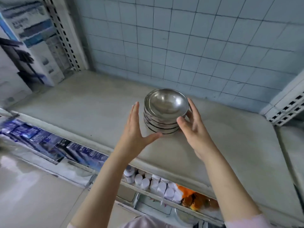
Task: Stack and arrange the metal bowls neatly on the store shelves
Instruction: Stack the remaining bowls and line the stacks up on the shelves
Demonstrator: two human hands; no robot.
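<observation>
So, the stack of metal bowls (pixel 162 122) stands upright on the shelf (pixel 79 112), about midway between its front edge and its back edge, and well apart from both side posts. The top bowl (pixel 166 104) sits nested in the ones under it, but it looks tipped a little toward me, not quite level with the rims below.

My left hand (pixel 136 129) is flat and relaxed on the stack's left side, fingers straight up and the thumb reaching to the base of the lowest bowl. My right hand (pixel 194 127) flanks the other side, fingers straight along the far right of the stack and the thumb by the upper rims. Neither hand is clenched round anything; I cannot tell how firmly they touch.

I judge this to be the squaring-up step: the stack is placed, and I am truing it between my palms. The next move calls for a gentle, even press from both sides to settle the top bowl without sliding the stack.

Behind rises the tiled wall (pixel 197 46); boxes (pixel 41 51) stand at the shelf's left end, white jars (pixel 156 183) below.
</observation>
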